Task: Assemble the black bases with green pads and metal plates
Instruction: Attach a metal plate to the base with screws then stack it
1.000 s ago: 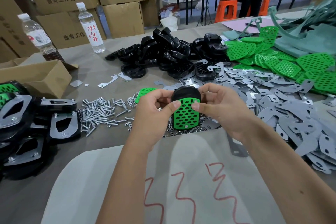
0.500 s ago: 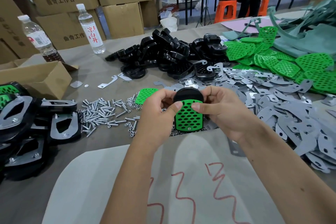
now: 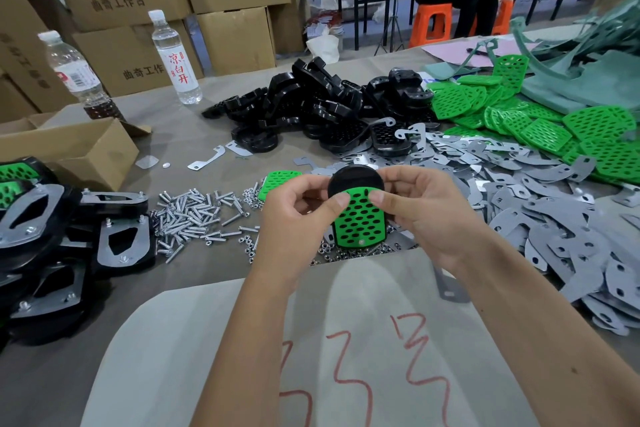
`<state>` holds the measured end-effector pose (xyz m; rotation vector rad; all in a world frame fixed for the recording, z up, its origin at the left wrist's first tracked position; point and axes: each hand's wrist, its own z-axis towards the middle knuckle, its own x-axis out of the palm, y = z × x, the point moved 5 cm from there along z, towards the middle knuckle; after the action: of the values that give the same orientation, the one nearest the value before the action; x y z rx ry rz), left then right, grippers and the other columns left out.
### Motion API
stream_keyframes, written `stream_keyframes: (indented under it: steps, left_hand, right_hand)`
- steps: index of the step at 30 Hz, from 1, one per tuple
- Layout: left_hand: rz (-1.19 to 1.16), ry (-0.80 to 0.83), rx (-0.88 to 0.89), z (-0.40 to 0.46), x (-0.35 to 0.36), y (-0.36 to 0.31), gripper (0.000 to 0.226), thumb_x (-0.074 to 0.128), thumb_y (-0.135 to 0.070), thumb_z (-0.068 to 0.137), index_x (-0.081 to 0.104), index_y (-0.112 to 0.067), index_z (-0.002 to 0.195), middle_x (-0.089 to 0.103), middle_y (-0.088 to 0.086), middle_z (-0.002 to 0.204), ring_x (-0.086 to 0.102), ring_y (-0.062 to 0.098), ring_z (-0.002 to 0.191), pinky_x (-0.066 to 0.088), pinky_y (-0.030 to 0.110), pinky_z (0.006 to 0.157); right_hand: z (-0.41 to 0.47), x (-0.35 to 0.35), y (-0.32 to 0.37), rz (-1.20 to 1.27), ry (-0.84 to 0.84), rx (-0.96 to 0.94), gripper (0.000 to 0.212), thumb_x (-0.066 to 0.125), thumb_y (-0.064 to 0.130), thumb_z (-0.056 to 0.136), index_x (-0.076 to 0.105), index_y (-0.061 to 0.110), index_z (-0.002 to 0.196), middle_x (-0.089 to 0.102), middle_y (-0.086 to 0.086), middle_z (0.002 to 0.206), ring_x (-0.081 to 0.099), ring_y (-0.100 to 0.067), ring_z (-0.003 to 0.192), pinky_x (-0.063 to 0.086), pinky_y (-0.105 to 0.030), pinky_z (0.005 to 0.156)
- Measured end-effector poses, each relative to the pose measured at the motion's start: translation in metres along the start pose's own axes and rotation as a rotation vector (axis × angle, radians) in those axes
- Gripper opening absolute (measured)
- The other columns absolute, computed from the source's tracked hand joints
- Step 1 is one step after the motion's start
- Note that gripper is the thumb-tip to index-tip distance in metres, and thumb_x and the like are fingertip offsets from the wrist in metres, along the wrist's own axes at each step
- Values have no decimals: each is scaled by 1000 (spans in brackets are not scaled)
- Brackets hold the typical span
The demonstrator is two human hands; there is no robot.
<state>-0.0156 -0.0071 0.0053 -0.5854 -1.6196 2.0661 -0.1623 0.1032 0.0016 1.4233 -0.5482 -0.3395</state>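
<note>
Since a second ago my left hand point(image 3: 294, 215) and right hand point(image 3: 420, 215) keep pinching the pad point(image 3: 360, 222) onto the base point(image 3: 355, 178), thumbs pressing its top edge, so seating looks nearly done

Both forearms reach forward and converge, the left hand point(image 3: 298, 215) and right hand point(image 3: 426, 215) raised side by side above the table, fingers curled, thumbs pointing inward toward each other and nearly meeting, both gripping.

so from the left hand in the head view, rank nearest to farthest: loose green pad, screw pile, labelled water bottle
From the left hand:
1. loose green pad, just behind its knuckles.
2. screw pile, on the table to its left.
3. labelled water bottle, far back left by the boxes.
</note>
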Motion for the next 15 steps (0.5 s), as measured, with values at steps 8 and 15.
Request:
stream_keyframes:
  steps: [8,15]
  left_hand:
    - [-74,-3,-17,0,0,1,22,80,-10,77,80,-31,85,71,-4,77,67,13,76,57,34,72]
    - [-71,-7,28,2,-2,0,25,80,-17,73,80,-37,87,70,-9,77,65,14,76,57,34,71]
  right_hand:
    - [3,5,-1,-33,-39,-67,19,72,-3,89,73,7,106,74,-25,107,70,-26,94,59,-44,92]
    - [2,10,-2,46,61,-67,40,80,9,73,72,9,113,72,-26,113,66,-31,100,55,-57,100]
